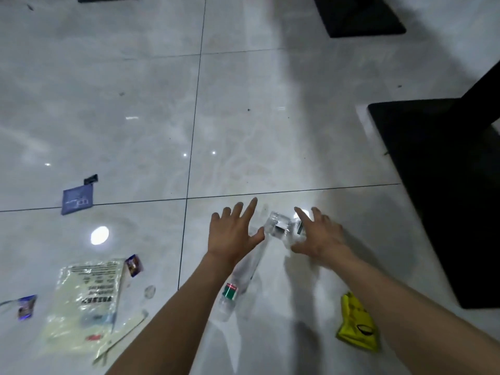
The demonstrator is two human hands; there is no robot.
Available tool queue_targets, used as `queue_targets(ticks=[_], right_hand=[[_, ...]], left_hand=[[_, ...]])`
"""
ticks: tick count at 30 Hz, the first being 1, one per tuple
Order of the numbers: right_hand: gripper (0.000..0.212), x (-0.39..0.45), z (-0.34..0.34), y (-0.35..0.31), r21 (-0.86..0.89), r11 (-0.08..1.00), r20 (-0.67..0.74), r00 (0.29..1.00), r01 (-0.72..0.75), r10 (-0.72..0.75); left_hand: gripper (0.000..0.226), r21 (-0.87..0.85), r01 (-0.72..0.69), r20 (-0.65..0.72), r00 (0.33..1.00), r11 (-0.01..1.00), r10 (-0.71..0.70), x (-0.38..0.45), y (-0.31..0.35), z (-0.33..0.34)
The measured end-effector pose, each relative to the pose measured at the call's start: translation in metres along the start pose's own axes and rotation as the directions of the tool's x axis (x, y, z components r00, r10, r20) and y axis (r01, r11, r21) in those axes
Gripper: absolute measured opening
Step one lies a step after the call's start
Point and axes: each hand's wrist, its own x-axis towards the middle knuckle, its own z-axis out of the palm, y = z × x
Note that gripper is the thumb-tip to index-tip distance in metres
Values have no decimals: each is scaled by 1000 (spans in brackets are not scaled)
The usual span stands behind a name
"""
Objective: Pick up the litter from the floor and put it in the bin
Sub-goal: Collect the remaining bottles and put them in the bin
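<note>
Litter lies scattered on a grey tiled floor. A crumpled clear plastic package (pixel 281 229) sits between my two hands. My left hand (pixel 234 230) is spread open just left of it, thumb near its edge. My right hand (pixel 317 234) is open on its right side, fingers over it. A clear plastic bottle (pixel 238 286) with a red and green label lies under my left forearm. A yellow wrapper (pixel 356 324) lies by my right forearm. A large clear printed bag (pixel 86 299) is at lower left. No bin is in view.
A blue packet (pixel 77 199) and a small black scrap (pixel 91 179) lie at mid left. Small purple wrappers (pixel 134 264) (pixel 26 307) flank the big bag. Black furniture bases (pixel 443 185) (pixel 357 14) stand at right and top right.
</note>
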Motion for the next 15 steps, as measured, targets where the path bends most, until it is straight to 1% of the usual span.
queue_targets(ticks=[2,3,6,9,12,15], right_hand=[[104,5,19,3,11,1000,-23,1000,-3,3],[100,6,25,4,19,1000,-51,999,-11,12],[80,9,31,3,47,998,-137,990,-36,42],[67,5,30,-2,106,993,-133,988,-59,73],[67,3,25,-10,171,985,-160,985,-39,67],[75,4,13,-18,160,987,-200,980,11,21]], left_hand=[[72,-28,3,-13,1000,1000,-4,0,1,15],[72,-30,6,-14,1000,1000,-6,-2,1,20],[74,-58,19,-7,1000,998,-20,-10,6,31],[73,-99,26,-3,1000,995,-26,-22,13,37],[78,-99,19,-1,1000,995,-20,-30,16,42],[87,-111,41,21,999,993,-39,-33,22,44]])
